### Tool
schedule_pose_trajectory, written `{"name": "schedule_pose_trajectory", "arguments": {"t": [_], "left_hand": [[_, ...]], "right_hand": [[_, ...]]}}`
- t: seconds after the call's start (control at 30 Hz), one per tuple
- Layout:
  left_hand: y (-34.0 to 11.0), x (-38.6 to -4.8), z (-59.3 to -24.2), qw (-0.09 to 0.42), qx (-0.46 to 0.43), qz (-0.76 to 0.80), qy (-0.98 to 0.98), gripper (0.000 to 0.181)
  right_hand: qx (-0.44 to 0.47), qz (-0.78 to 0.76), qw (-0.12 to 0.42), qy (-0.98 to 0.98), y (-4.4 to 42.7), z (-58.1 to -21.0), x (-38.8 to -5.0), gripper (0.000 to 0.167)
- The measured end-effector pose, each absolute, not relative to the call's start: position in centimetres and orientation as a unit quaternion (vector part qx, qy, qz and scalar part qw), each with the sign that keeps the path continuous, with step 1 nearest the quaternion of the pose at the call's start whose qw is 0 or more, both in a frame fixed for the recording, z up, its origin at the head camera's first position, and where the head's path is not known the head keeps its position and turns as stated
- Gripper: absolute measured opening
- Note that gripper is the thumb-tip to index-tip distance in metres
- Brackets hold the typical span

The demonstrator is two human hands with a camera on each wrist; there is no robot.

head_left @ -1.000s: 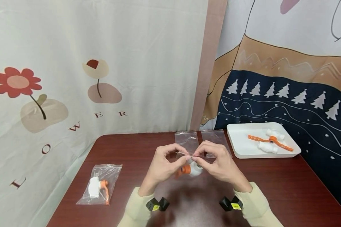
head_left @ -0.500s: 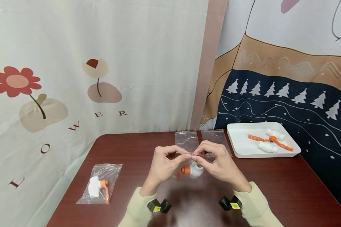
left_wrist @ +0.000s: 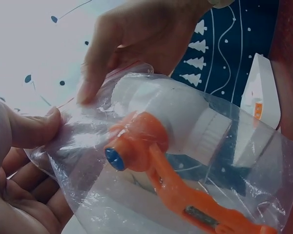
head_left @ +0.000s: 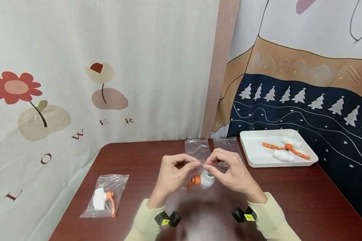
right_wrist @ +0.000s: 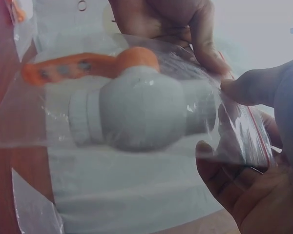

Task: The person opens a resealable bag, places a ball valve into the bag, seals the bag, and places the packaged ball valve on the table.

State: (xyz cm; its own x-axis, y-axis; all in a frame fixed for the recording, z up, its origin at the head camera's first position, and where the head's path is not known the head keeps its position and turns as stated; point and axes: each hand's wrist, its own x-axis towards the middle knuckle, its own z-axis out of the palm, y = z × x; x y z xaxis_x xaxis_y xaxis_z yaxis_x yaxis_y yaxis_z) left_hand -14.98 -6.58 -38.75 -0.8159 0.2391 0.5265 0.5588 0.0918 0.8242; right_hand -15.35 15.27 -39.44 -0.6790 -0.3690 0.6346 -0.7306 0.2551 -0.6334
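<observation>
Both hands pinch the top edge of a clear zip bag point(left_wrist: 90, 131) with a red seal line, held up over the table. Hanging inside it is a white ball valve point(right_wrist: 141, 112) with an orange lever handle point(left_wrist: 180, 187). My left hand point(head_left: 172, 173) has the edge between thumb and index finger. Close beside it, my right hand point(head_left: 233, 169) pinches the same edge. In the right wrist view the right-hand fingers point(right_wrist: 249, 190) curl behind the bag near the seal. Whether the seal is fully pressed together cannot be told.
A second bagged valve point(head_left: 100, 199) lies at the table's left. Two flat zip bags point(head_left: 197, 147) lie at the back, beyond the hands. The white tray point(head_left: 253, 155) at the back right holds white valve bodies point(head_left: 283, 155) and orange handles point(head_left: 298, 153).
The left thumb and fingers have shifted slightly left along the bag's edge, a little away from the right fingertips. The right hand stays nearly still, and the valve hangs in the bag as before.
</observation>
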Motion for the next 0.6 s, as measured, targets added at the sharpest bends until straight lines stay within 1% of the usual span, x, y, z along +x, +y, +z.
{"name": "schedule_pose_trajectory", "arguments": {"t": [0.1,0.17,0.4,0.6], "left_hand": [[-6.87,-15.06,-38.62,0.134,-0.267,-0.617,-0.728,0.007],[-7.00,-15.14,-38.58,0.135,-0.264,-0.619,-0.727,0.005],[-7.10,-15.29,-38.54,0.133,-0.257,-0.619,-0.731,0.008],[-7.24,-15.20,-38.49,0.133,-0.254,-0.618,-0.732,0.009]], "right_hand": [[0.353,0.496,0.182,-0.772,15.46,-39.36,-15.36,0.020],[0.351,0.498,0.181,-0.772,15.58,-39.32,-15.36,0.020],[0.348,0.496,0.177,-0.775,15.75,-39.38,-15.43,0.014],[0.352,0.493,0.182,-0.775,15.74,-39.34,-15.46,0.017]]}}
